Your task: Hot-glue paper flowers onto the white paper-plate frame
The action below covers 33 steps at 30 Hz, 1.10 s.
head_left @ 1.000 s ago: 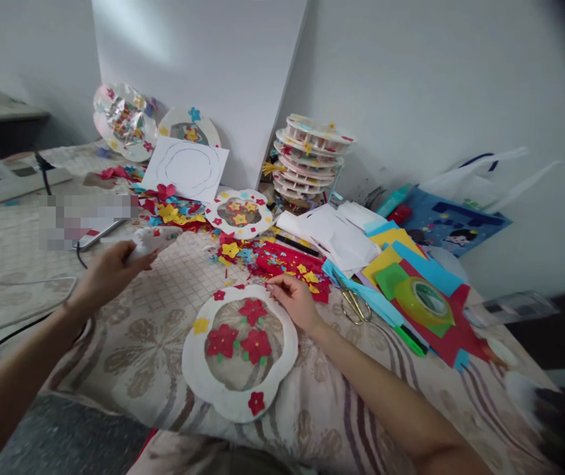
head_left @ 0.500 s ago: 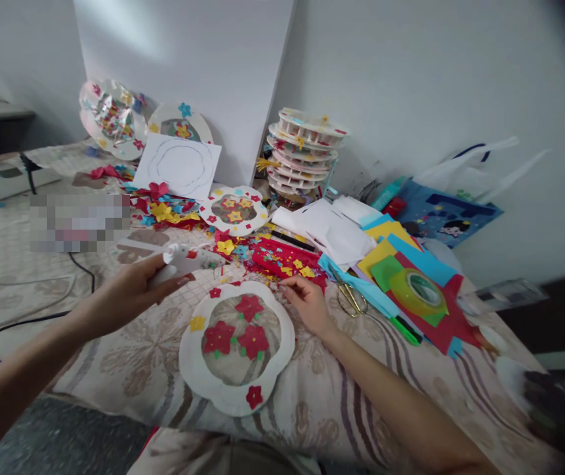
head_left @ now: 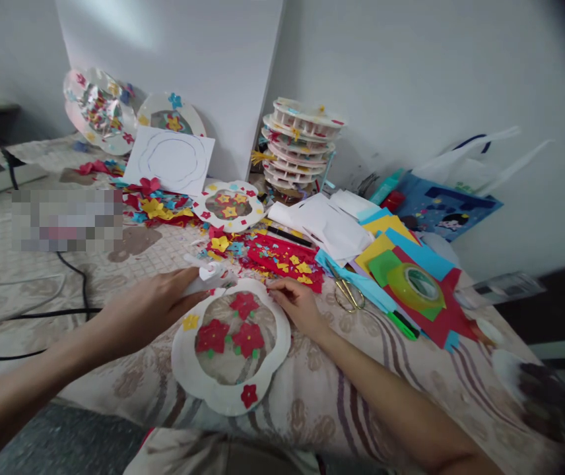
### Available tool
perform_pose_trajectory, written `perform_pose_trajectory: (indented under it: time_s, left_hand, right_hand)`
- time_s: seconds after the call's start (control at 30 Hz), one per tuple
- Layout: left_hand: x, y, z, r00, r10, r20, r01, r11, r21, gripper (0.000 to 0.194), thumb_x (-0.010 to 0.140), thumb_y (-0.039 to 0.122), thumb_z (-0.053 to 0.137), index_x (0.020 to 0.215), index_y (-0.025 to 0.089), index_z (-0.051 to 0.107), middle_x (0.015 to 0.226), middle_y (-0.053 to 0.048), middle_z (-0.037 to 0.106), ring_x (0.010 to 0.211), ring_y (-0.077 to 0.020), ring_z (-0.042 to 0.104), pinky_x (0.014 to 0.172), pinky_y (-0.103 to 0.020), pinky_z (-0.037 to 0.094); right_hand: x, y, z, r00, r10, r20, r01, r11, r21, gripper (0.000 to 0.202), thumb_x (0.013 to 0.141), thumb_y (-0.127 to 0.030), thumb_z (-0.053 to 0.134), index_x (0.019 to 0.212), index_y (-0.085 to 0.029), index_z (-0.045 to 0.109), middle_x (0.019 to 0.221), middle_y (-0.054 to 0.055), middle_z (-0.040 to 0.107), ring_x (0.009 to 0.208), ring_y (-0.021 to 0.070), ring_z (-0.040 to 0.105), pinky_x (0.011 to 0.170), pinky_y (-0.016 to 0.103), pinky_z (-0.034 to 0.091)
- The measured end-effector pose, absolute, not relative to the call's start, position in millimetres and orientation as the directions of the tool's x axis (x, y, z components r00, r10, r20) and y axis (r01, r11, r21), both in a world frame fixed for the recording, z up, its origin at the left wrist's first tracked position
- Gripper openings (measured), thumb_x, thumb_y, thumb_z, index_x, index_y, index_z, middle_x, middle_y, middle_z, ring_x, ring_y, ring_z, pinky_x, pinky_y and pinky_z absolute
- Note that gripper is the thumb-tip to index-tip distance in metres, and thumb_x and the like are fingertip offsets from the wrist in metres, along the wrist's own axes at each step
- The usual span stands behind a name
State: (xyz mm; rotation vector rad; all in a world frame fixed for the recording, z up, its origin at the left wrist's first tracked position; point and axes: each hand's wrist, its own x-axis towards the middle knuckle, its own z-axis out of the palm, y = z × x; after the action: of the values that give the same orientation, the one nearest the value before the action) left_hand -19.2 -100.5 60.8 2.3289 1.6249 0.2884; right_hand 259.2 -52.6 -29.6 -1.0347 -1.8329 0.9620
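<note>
From my remote seat, taking the white flower-shaped frame [head_left: 181,361] as the clock's centre, I see it lying flat near the front edge of the cloth-covered tabletop [head_left: 307,386]. Three red paper flowers [head_left: 247,338] sit inside its ring; on the rim I count a yellow flower [head_left: 190,322] at ten o'clock and a red flower [head_left: 249,396] at five.

My left hand [head_left: 166,298], out at ten, has its fingers wrapped around a white glue gun [head_left: 208,272], which points toward the rim at about twelve; I can't tell whether the tip touches. My right hand [head_left: 298,309] is at two, thumb and forefinger drawn close together at the rim's one o'clock; whether they pinch the rim or a small scrap, I can't tell.

Beyond, a smaller decorated frame [head_left: 201,214] lies at twelve, red paper [head_left: 265,249] strewn with yellow flowers at one, and a white tiered stack [head_left: 302,148] farther along one. Gold-handled scissors [head_left: 346,297] lie between two and three, with yellow tape [head_left: 404,287] past them.
</note>
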Motion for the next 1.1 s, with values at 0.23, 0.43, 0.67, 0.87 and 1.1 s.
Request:
perform_pose_trajectory:
  time_s: [0.23,0.43,0.67,0.87,1.1]
  left_hand:
    - [-15,-103,62,0.329,0.94,-0.085,0.911,-0.293,0.291,0.044,0.089,0.059,0.022,0.088,0.022,0.046,0.083,-0.008,0.063,0.075,-0.0259,0.061,0.063,-0.036,0.039]
    - [-10,-102,66,0.3,0.95,-0.084,0.936,-0.277,0.218,0.04,0.089,0.054,0.024,0.088,0.022,0.048,0.083,-0.01,0.065,0.075,-0.0284,0.064,0.062,-0.037,0.04]
    - [-4,-102,66,0.324,0.946,-0.018,0.933,-0.316,0.171,0.034,0.089,0.049,0.029,0.091,0.023,0.051,0.077,-0.009,0.067,0.07,-0.027,0.065,0.055,-0.034,0.038]
    - [-7,-104,64,0.291,0.956,-0.02,0.945,-0.285,0.16,0.035,0.088,0.051,0.03,0.091,0.023,0.052,0.077,-0.009,0.068,0.071,-0.0287,0.066,0.054,-0.034,0.038]
    - [-7,-102,63,0.284,0.958,0.033,0.928,-0.283,0.244,0.034,0.086,0.049,0.035,0.092,0.022,0.055,0.076,-0.011,0.068,0.067,-0.0285,0.064,0.053,-0.034,0.038]
  right_hand:
    - [259,-53,-31,-0.349,0.895,0.277,0.28,0.382,-0.881,0.013,0.083,-0.022,0.056,0.09,-0.021,0.067,0.092,0.004,0.068,0.085,0.0165,0.062,0.077,0.03,0.048]
    - [258,-53,-31,-0.352,0.894,0.278,0.288,0.387,-0.876,0.013,0.083,-0.023,0.056,0.089,-0.021,0.067,0.092,0.005,0.068,0.086,0.0173,0.062,0.078,0.031,0.048]
    - [257,-53,-33,-0.341,0.899,0.274,0.289,0.377,-0.88,0.013,0.083,-0.023,0.056,0.089,-0.021,0.068,0.091,0.004,0.068,0.086,0.0171,0.062,0.078,0.031,0.049]
    - [257,-53,-31,-0.353,0.898,0.262,0.312,0.377,-0.872,0.014,0.083,-0.021,0.055,0.089,-0.021,0.067,0.09,0.004,0.068,0.085,0.0171,0.062,0.078,0.031,0.048]
    - [256,-53,-31,-0.345,0.896,0.281,0.306,0.39,-0.868,0.014,0.082,-0.021,0.055,0.088,-0.021,0.068,0.09,0.004,0.068,0.084,0.0167,0.062,0.076,0.03,0.049]
